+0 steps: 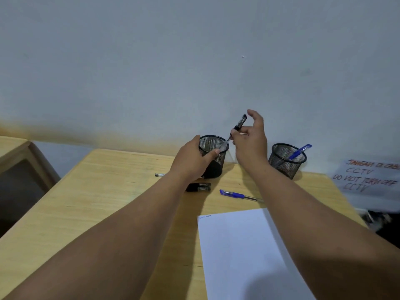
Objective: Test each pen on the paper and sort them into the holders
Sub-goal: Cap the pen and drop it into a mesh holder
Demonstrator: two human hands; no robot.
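Note:
My left hand grips the left black mesh holder from its near side, thumb on the rim. My right hand pinches a black-capped pen tilted above that holder, its tip at the rim. A second mesh holder to the right contains a blue pen. On the wooden desk lie another blue pen, black pens partly hidden by my left arm, and a clear pen end. The white paper lies near me with a small scribble at its top left corner.
A handwritten CCTV notice hangs at the right past the desk's edge. The wall stands directly behind both holders. A second wooden furniture piece sits at the left, separated by a gap.

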